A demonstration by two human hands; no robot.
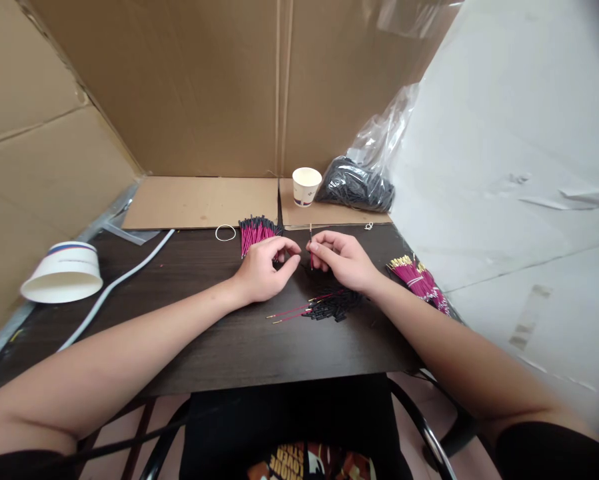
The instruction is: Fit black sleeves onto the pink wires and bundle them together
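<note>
My right hand [343, 260] pinches a thin pink wire [311, 241] upright between thumb and fingers, its tip pointing up. My left hand [265, 268] rests on the dark table [219, 347] with its fingers curled, fingertips close to the right hand; whether it holds anything small is hidden. Behind the left hand lies a bundle of pink wires with black ends [256, 231]. Below the hands sit a small pile of black sleeves [335, 305] and two loose pink wires [292, 313]. A second bundle of pink wires with gold tips [419, 277] lies right of my right wrist.
A paper cup [306, 185] and a plastic bag of black parts [356, 183] stand at the back. An overturned paper bowl [64, 270] and a white cable [114, 287] lie at the left. A rubber band [225, 233] lies near the bundle. Cardboard walls enclose the table.
</note>
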